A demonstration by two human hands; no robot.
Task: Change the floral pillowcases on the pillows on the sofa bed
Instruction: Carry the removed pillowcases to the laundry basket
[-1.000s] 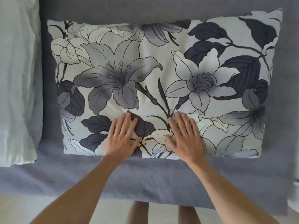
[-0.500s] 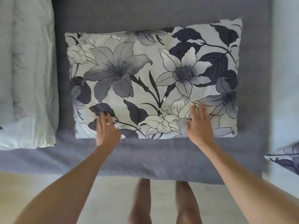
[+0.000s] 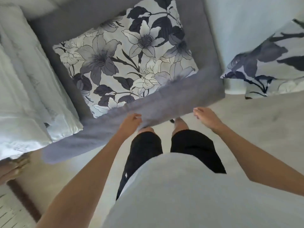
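A pillow in a white case printed with grey and navy lilies (image 3: 128, 60) lies flat on the grey sofa bed (image 3: 166, 102). Both my hands are off it and near my body. My left hand (image 3: 130, 121) hovers at the sofa's front edge with loosely curled fingers and holds nothing that I can see. To its right, over the floor, my right hand (image 3: 207, 118) hangs with relaxed, slightly curled fingers and is empty. A second floral piece (image 3: 271, 63), pillow or pillowcase, lies at the right edge on a pale surface. The whole frame is blurred by motion.
A pale green-white folded duvet or pillow (image 3: 32, 83) lies on the sofa's left part. My legs in black shorts (image 3: 164, 150) stand on the beige floor (image 3: 255, 125) just before the sofa. A brown wooden piece (image 3: 14, 168) shows at the lower left.
Both hands have lifted off the floral pillow and drawn back to the sofa's front edge. My view has tilted and swung right, bringing the second floral piece further into sight.
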